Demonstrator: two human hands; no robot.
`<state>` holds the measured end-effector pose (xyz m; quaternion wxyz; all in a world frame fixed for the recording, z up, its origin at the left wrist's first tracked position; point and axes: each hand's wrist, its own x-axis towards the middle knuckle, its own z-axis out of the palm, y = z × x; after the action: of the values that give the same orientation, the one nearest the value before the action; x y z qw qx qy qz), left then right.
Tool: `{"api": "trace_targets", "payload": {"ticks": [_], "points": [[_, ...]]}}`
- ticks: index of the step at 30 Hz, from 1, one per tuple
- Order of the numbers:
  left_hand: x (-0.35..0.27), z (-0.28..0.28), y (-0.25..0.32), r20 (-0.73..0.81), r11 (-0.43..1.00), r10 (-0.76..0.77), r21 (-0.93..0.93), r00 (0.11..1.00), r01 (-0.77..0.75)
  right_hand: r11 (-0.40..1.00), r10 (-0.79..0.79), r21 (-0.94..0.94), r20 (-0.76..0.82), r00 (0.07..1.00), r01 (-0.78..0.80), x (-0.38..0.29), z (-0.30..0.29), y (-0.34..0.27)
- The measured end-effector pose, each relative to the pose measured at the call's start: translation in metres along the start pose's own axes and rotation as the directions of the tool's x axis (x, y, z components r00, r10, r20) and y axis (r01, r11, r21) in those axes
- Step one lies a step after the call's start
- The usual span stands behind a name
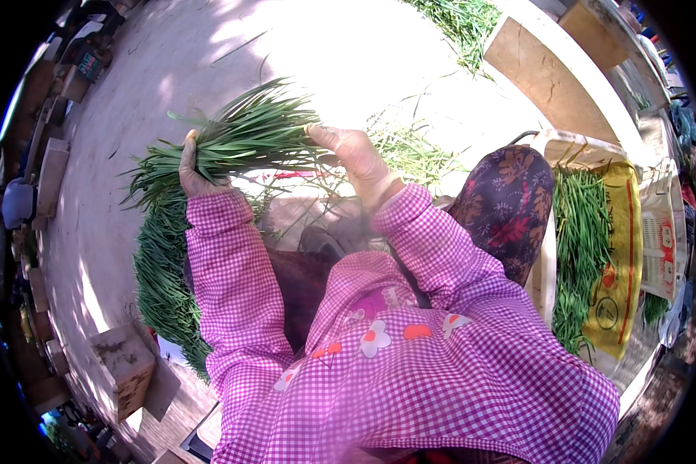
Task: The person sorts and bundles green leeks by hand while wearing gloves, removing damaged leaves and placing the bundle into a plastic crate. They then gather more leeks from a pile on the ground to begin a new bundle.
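A loose bunch of long green leafy stalks (255,136), which look like garlic chives, spans the gap between my two hands. My left hand (194,171) grips it near its left end, thumb up. At the other end, the fingers and thumb of my right hand (351,153) are closed on the stalks. Below and beside my left sleeve lies a long heap of the same greens (165,272), partly hidden by the arm. Loose cut blades (417,151) are scattered on the floor beyond my right hand.
On the right, a pale plastic crate (548,232) holds more greens (580,232) beside a yellow printed sack (617,261). Another pile of greens (461,26) lies at the top. A wooden block (124,368) stands lower left, and a large board (548,75) upper right.
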<state>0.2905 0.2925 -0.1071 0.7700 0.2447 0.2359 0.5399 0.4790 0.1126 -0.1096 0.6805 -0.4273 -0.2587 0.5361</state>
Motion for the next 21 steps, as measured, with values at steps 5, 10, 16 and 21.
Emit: {"api": "trace_targets", "payload": {"ticks": [5, 10, 16, 21], "points": [[-0.003, 0.006, -0.005, 0.145, 0.992, -0.043, -0.114, 0.988, 0.060, 0.950, 0.182, 0.224, 0.167, 0.969, -0.217, -0.004, 0.001, 0.015], [0.003, -0.003, 0.002, 0.157, 0.990, -0.026, -0.132, 0.987, 0.047, 0.838, 0.237, 0.483, 0.094, 0.967, -0.252, -0.014, 0.012, -0.001], [0.004, -0.006, 0.027, -0.231, 0.992, 0.097, -0.059, 0.968, -0.113, 0.843, -0.313, 0.495, 0.136, 0.940, 0.209, -0.003, -0.048, -0.028], [0.005, -0.010, 0.037, -0.366, 0.994, 0.075, -0.045, 0.928, -0.098, 0.524, -0.400, -0.849, -0.173, 0.900, 0.069, 0.010, -0.061, -0.024]]}}
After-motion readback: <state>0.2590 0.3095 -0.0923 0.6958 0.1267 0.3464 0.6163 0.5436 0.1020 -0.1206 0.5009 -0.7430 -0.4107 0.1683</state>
